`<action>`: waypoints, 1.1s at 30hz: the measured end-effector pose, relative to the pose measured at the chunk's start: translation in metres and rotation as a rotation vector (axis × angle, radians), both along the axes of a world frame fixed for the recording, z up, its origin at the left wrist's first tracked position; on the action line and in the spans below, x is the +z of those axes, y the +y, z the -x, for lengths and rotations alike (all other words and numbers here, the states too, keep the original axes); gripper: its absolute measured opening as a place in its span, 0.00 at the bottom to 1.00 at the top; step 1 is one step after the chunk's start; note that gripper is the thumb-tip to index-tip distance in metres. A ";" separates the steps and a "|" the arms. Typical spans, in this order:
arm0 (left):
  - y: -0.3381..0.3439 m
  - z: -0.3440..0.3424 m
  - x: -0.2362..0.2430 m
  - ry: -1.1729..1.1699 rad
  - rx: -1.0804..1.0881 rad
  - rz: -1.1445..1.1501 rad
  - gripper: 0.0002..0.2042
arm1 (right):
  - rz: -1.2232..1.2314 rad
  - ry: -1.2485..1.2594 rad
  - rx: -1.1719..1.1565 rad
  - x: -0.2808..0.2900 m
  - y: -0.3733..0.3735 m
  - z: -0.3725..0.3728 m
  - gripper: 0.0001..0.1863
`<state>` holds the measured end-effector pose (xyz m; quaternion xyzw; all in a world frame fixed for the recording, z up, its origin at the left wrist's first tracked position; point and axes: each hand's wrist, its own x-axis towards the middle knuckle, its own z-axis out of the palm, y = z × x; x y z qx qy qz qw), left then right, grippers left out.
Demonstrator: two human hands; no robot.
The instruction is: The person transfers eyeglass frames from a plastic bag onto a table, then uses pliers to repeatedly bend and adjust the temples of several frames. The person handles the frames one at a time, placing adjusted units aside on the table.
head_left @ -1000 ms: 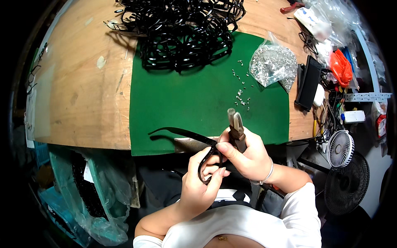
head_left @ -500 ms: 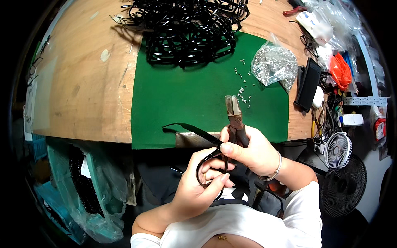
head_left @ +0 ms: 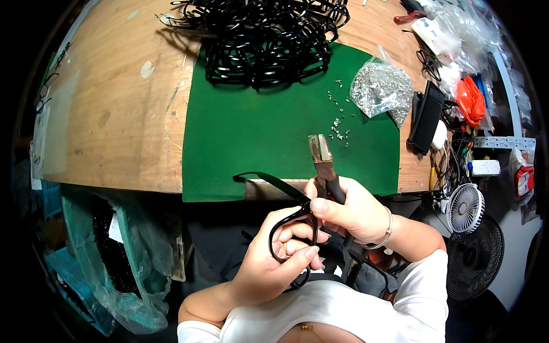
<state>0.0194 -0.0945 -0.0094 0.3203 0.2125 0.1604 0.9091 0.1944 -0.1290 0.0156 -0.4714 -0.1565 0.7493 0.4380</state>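
Black frame (head_left: 306, 210): held two-handed

Smooth green mat (head_left: 251, 131) lies beneath the frame's slender, curved temple (head_left: 286, 189). Left hand (head_left: 267, 256) curls closed about its glossy rim (head_left: 315, 228); right hand (head_left: 351, 214) clasps worn metal pliers (head_left: 325, 171), thumb apparently pressing the frame too. Tiny silvery pieces (head_left: 337, 127) lie scattered.

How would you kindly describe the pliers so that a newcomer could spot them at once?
Find the green mat on the wooden table, then the right hand near its front edge. The pliers jut from that hand out over the mat. Pale, blunt jaws on dark handles set them apart from the glossy black eyeglass frame beside them.
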 end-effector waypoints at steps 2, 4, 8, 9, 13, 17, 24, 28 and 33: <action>0.000 0.003 0.002 -0.013 0.007 0.031 0.23 | -0.031 -0.032 0.011 -0.003 -0.002 -0.001 0.11; 0.001 0.007 0.001 -0.015 -0.005 0.040 0.23 | -0.059 -0.130 0.043 0.002 0.000 0.000 0.11; 0.004 0.012 0.005 0.013 -0.044 0.039 0.23 | -0.078 -0.135 0.074 0.000 -0.004 -0.001 0.11; 0.006 0.015 0.006 0.021 -0.051 0.052 0.23 | -0.143 -0.291 0.134 0.000 -0.006 -0.004 0.11; 0.013 0.024 0.013 0.069 -0.086 0.119 0.19 | -0.280 -0.634 0.417 0.003 -0.020 -0.019 0.13; 0.013 0.025 0.012 0.093 -0.110 0.121 0.17 | -0.231 -0.549 0.674 0.013 -0.015 -0.017 0.16; 0.014 0.023 0.016 0.153 -0.156 0.090 0.17 | -0.308 -0.638 0.784 0.020 -0.003 -0.017 0.19; 0.012 0.018 0.019 0.177 -0.143 0.084 0.16 | -0.373 -1.027 0.778 0.016 -0.008 -0.010 0.18; 0.008 0.014 0.023 0.175 -0.082 0.104 0.18 | -0.297 -0.972 0.803 0.023 -0.003 -0.014 0.19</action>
